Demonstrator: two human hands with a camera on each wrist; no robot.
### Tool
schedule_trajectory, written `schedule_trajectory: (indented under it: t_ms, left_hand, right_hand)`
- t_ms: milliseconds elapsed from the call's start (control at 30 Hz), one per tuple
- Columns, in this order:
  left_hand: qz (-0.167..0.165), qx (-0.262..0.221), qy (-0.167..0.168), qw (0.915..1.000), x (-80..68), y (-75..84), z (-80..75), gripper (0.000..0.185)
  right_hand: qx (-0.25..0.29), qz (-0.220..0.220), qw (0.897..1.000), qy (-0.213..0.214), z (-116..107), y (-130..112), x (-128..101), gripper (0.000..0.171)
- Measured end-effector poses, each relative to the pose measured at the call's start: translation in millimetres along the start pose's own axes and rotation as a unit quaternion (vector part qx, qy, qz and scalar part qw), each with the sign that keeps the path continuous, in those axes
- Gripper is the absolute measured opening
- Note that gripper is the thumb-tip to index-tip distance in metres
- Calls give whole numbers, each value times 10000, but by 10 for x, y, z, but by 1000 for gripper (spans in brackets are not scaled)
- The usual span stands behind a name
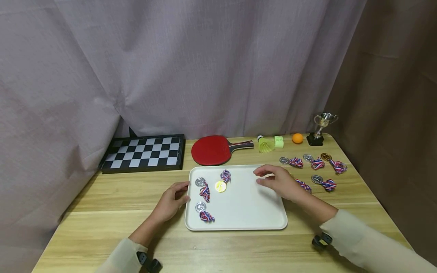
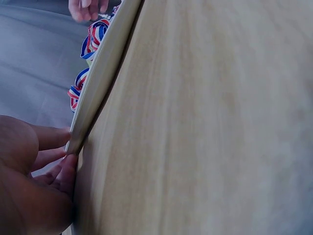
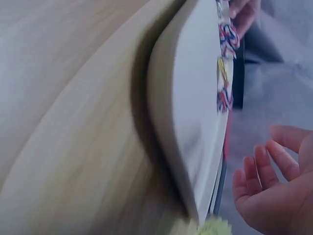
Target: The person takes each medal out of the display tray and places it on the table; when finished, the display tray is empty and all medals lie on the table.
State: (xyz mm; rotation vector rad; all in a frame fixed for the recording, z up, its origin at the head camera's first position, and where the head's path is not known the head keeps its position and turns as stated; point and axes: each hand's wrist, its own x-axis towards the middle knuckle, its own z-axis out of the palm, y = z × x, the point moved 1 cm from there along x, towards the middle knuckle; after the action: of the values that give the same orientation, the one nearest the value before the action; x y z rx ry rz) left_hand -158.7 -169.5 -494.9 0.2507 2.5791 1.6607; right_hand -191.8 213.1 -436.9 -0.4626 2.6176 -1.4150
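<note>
A white tray [image 1: 246, 212] lies on the table with two silver medals [image 1: 200, 206] and a gold medal [image 1: 220, 186] on its left half, each with a bunched red, white and blue ribbon. At the tray's left edge my left hand [image 1: 172, 200] holds the rim between thumb and fingertips. In the left wrist view those fingers [image 2: 46, 134] meet the rim. My right hand [image 1: 278, 182] hovers over the tray's far right part, fingers loosely bent and nothing between them. In the right wrist view, the right hand [image 3: 279, 188] is also bare.
Several more medals [image 1: 317, 163] lie right of the tray, one partly hidden by my right hand. Along the back stand a chessboard [image 1: 146, 151], a red table tennis bat [image 1: 211, 150], a shuttlecock [image 1: 265, 145], a green block [image 1: 279, 141], an orange ball [image 1: 297, 138] and a trophy [image 1: 319, 129].
</note>
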Motion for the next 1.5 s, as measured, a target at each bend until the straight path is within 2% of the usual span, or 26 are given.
schedule_trajectory:
  t_ms: [100, 267, 467, 700, 967, 1133, 1500]
  left_hand:
    - [-23, -2, -8, 10000, -1, 7, -1, 47]
    - [-45, -45, -9, 10000, -3, 13, -1, 47]
    - [-71, -117, -8, 9999, -16, 33, -6, 48]
    - [-52, -147, -16, 9999, -12, 31, -9, 48]
    - [-73, -100, -39, 9999, -5, 21, -4, 47]
    - [-55, -70, -26, 10000, -1, 14, -3, 47]
    - [-55, -106, -37, 9999, -8, 31, -8, 48]
  right_hand:
    - [98, -164, 9993, -312, 171, -64, 107, 28]
    - [-43, -485, 9966, -664, 417, -166, 285, 28]
    - [-172, -1040, 9887, -1069, 675, -225, 488, 32]
    - [-965, -1395, 9781, -1206, 846, -239, 619, 33]
    - [-1555, -1349, 9711, -1208, 890, -232, 677, 33]
    - [-1759, -1453, 9667, -1159, 880, -234, 701, 27]
    - [-1691, -1040, 9735, -1131, 864, -198, 726, 18]
